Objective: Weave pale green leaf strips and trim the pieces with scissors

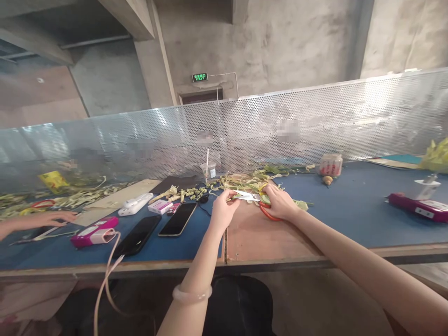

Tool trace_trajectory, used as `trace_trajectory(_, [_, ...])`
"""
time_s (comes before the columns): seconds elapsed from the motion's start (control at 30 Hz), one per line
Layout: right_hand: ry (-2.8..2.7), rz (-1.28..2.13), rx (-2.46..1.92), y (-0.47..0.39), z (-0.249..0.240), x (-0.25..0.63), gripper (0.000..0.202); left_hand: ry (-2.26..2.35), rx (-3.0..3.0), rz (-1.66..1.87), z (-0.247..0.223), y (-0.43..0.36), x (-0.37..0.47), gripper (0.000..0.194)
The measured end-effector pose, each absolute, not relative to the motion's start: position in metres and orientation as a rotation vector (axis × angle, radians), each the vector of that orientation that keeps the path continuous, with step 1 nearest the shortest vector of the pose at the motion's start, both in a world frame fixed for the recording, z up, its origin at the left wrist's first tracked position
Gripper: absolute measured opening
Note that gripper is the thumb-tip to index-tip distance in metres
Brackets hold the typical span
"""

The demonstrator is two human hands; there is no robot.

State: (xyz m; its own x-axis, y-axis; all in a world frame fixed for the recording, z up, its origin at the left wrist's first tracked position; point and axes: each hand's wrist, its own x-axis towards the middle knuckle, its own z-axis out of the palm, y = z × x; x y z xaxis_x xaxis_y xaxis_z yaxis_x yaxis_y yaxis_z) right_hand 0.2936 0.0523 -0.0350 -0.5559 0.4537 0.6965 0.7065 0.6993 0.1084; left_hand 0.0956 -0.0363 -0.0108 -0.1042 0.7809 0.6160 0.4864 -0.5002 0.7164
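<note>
My right hand (278, 201) is closed round the orange and yellow handles of a pair of scissors (249, 195), whose blades point left. Close to the blade tips, my left hand (225, 207) is pinched on something too small to make out, perhaps a piece of plant. Both hands are above the near edge of a pile of pale green and yellowish plant strips (245, 179). Beneath them lies a reddish-brown board (261, 238). A pale bracelet circles my left wrist.
Left of my hands lie two black phones (178, 219), a white power strip (136, 204), a small box and a magenta device (94, 232) with a cable. A co-worker's hand (56, 218) is farther left. Behind stand a plastic cup (209, 171), a jar (331, 165) and a perforated metal screen (252, 130).
</note>
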Motion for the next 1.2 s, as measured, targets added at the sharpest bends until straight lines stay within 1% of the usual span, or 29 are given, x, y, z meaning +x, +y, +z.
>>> trace_trajectory(0.43, [-2.213, -0.504, -0.931, 0.0560, -0.0405, 0.2940, 0.030, 1.374, 1.880, 1.583, -0.0118, -0.0384, 0.0953, 0.016])
trace_trajectory(0.67, [-2.220, -0.479, -0.922, 0.0559, -0.0407, 0.2941, 0.029, 1.347, 1.890, 1.623, -0.0148, -0.0343, 0.0954, 0.014])
trace_trajectory(1.0, [-2.163, -0.421, -0.991, 0.0551, -0.0419, 0.2943, 0.025, 1.483, 1.818, 1.676, -0.0177, -0.0336, 0.0911, 0.017])
trace_trajectory(1.2, [-2.145, -0.415, -1.016, 0.0545, -0.0417, 0.2924, 0.025, 1.438, 1.770, 1.656, -0.0201, -0.0320, 0.0894, 0.021])
